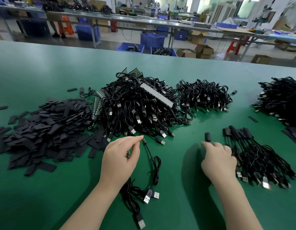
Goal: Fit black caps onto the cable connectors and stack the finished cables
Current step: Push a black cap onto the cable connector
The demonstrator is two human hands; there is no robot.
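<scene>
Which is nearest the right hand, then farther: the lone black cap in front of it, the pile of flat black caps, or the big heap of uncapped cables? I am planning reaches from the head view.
1. Lone black cap: just ahead of the right hand.
2. Big cable heap: ahead, to its left.
3. Flat cap pile: far left, beyond the left hand.

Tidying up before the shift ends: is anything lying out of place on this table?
Yes. One black cap lies alone on the green table, right of the middle, away from the big cap pile. A few more strays sit beyond that pile.
</scene>
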